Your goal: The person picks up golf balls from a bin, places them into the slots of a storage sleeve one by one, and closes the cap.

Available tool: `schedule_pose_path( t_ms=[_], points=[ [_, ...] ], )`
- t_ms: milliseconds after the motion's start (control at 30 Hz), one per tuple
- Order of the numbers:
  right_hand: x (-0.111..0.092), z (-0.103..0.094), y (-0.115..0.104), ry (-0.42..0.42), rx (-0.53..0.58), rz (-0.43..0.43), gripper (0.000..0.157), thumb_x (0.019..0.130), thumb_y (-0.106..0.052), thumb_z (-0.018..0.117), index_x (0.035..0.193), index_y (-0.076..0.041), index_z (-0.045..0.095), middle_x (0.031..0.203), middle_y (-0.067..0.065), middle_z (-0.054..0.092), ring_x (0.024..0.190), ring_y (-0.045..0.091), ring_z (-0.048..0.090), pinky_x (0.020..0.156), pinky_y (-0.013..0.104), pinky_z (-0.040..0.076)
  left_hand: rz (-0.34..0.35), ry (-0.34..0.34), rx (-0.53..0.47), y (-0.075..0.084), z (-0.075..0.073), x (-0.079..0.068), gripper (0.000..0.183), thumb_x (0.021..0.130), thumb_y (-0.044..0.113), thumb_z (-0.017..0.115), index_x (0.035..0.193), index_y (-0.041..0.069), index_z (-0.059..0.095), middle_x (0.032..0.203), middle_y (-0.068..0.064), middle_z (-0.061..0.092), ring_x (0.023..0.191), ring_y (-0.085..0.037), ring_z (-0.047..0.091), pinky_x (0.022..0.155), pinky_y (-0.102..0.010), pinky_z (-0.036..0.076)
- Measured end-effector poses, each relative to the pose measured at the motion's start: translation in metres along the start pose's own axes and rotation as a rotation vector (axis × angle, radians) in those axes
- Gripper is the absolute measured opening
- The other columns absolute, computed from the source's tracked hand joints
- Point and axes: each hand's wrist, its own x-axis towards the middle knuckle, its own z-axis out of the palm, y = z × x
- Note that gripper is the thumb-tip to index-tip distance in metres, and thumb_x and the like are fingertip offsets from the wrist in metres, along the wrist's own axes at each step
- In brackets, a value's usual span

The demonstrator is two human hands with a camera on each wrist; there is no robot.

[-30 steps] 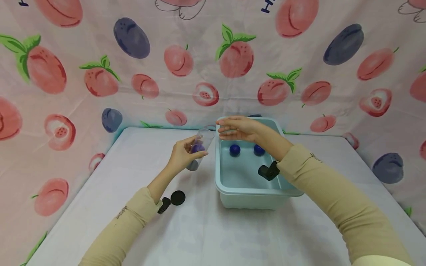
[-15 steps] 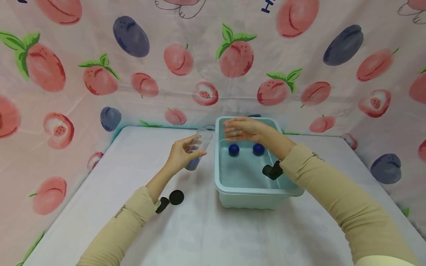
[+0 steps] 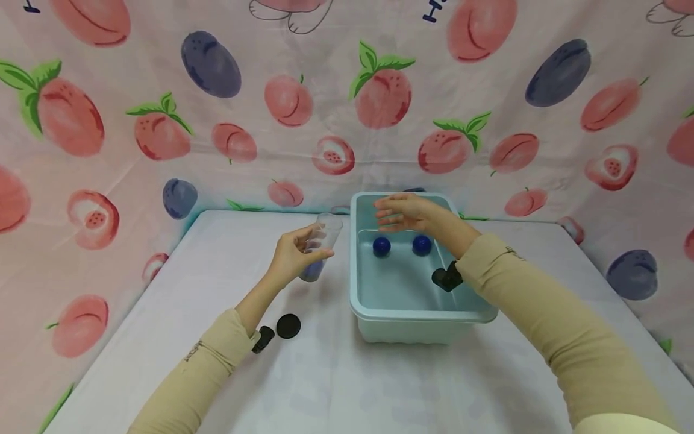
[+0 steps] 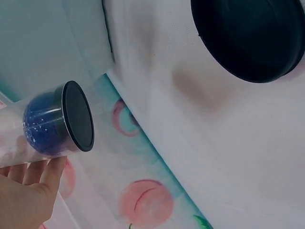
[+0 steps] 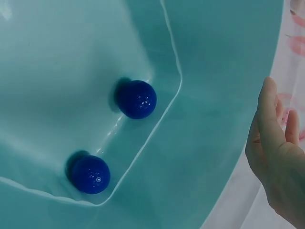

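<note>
My left hand (image 3: 295, 256) grips a clear cylinder (image 3: 329, 228), tilted with its open end up, beside the light blue tub (image 3: 428, 314). Low inside the cylinder sits a blue ball (image 4: 44, 123), right by the black base (image 4: 79, 116). My right hand (image 3: 403, 214) hangs over the back of the tub with its fingers extended and holds nothing. Below it in the tub are two blue balls, one on the left (image 3: 381, 246) and one on the right (image 3: 422, 245). A round black lid (image 3: 288, 326) lies on the table to the left of the tub.
The tub stands on a white-covered table (image 3: 336, 386), a little right of the middle. A fruit-print cloth (image 3: 379, 150) hangs behind and at the sides. Small black cameras sit at the left wrist (image 3: 264, 339) and right wrist (image 3: 447, 277).
The blue ball in the cylinder has dropped from the middle to the bottom. My right hand has drawn back to the right, away from the cylinder's mouth.
</note>
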Motion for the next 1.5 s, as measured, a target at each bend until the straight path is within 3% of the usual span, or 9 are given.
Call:
schedule_pose_path(
  t_ms=[133, 433, 633, 733, 867, 1033, 1300, 1400, 1500],
  points=[
    [0.003, -0.002, 0.001, 0.022, -0.006, 0.004, 0.05, 0.099, -0.015, 0.045, 0.144, 0.002, 0.031, 0.131, 0.02, 0.044, 0.126, 0.035, 0.044, 0.108, 0.046, 0.038, -0.002, -0.002, -0.01, 0.0, -0.001, 0.0, 0.059, 0.079, 0.011, 0.076, 0.133, 0.007, 0.053, 0.125, -0.02, 0.06, 0.113, -0.039, 0.059, 0.101, -0.045, 0.046],
    [0.012, -0.008, 0.006, 0.049, -0.025, 0.033, 0.049, 0.1, -0.015, 0.044, 0.144, 0.002, 0.031, 0.147, 0.027, 0.028, 0.136, 0.042, 0.032, 0.111, 0.046, 0.036, -0.023, -0.004, -0.015, 0.0, -0.004, -0.003, 0.06, 0.08, 0.011, 0.075, 0.135, 0.009, 0.052, 0.127, -0.018, 0.06, 0.115, -0.04, 0.057, 0.101, -0.046, 0.046],
    [0.02, -0.009, 0.01, 0.046, -0.047, 0.047, 0.049, 0.1, -0.015, 0.043, 0.143, 0.003, 0.031, 0.142, 0.026, 0.034, 0.134, 0.041, 0.035, 0.111, 0.048, 0.035, -0.04, -0.004, -0.012, -0.001, -0.005, -0.004, 0.059, 0.08, 0.012, 0.075, 0.135, 0.009, 0.052, 0.128, -0.017, 0.06, 0.116, -0.039, 0.057, 0.101, -0.045, 0.046],
    [0.023, -0.01, 0.013, 0.04, -0.068, 0.049, 0.05, 0.1, -0.016, 0.045, 0.143, 0.004, 0.031, 0.131, 0.023, 0.042, 0.124, 0.038, 0.043, 0.109, 0.047, 0.037, -0.042, -0.001, -0.009, -0.001, -0.006, -0.005, 0.06, 0.08, 0.013, 0.075, 0.135, 0.009, 0.052, 0.128, -0.017, 0.06, 0.115, -0.038, 0.058, 0.101, -0.045, 0.046],
    [0.027, -0.011, 0.017, 0.052, -0.076, 0.068, 0.051, 0.099, -0.016, 0.046, 0.143, 0.004, 0.031, 0.132, 0.023, 0.042, 0.114, 0.033, 0.048, 0.109, 0.047, 0.038, -0.035, -0.005, -0.014, -0.001, -0.006, -0.007, 0.061, 0.08, 0.012, 0.075, 0.136, 0.008, 0.051, 0.128, -0.018, 0.06, 0.115, -0.039, 0.058, 0.1, -0.046, 0.046],
    [0.03, -0.009, 0.019, 0.064, -0.095, 0.085, 0.05, 0.099, -0.016, 0.046, 0.143, 0.004, 0.031, 0.143, 0.027, 0.033, 0.127, 0.038, 0.041, 0.108, 0.046, 0.039, -0.034, -0.002, -0.021, 0.0, -0.007, -0.007, 0.06, 0.08, 0.011, 0.075, 0.135, 0.008, 0.052, 0.127, -0.018, 0.06, 0.115, -0.04, 0.058, 0.1, -0.046, 0.047],
    [0.036, -0.012, 0.026, 0.074, -0.13, 0.119, 0.048, 0.1, -0.015, 0.042, 0.143, 0.005, 0.03, 0.145, 0.027, 0.032, 0.134, 0.041, 0.034, 0.108, 0.043, 0.04, -0.041, -0.013, -0.021, 0.0, -0.007, -0.009, 0.058, 0.08, 0.012, 0.075, 0.134, 0.009, 0.054, 0.127, -0.019, 0.06, 0.114, -0.037, 0.058, 0.1, -0.046, 0.047],
    [0.037, -0.014, 0.028, 0.073, -0.15, 0.12, 0.048, 0.101, -0.015, 0.041, 0.143, 0.005, 0.031, 0.142, 0.027, 0.035, 0.133, 0.041, 0.036, 0.108, 0.044, 0.04, -0.04, -0.012, -0.017, -0.001, -0.007, -0.008, 0.058, 0.079, 0.012, 0.076, 0.133, 0.01, 0.054, 0.127, -0.017, 0.061, 0.114, -0.036, 0.059, 0.101, -0.046, 0.046],
    [0.036, -0.015, 0.029, 0.079, -0.17, 0.124, 0.048, 0.101, -0.016, 0.042, 0.142, 0.005, 0.032, 0.129, 0.023, 0.044, 0.121, 0.036, 0.047, 0.106, 0.044, 0.042, -0.036, -0.018, -0.014, -0.002, -0.006, -0.008, 0.058, 0.079, 0.014, 0.076, 0.133, 0.01, 0.054, 0.127, -0.016, 0.061, 0.115, -0.036, 0.059, 0.102, -0.046, 0.045]
  ],
)
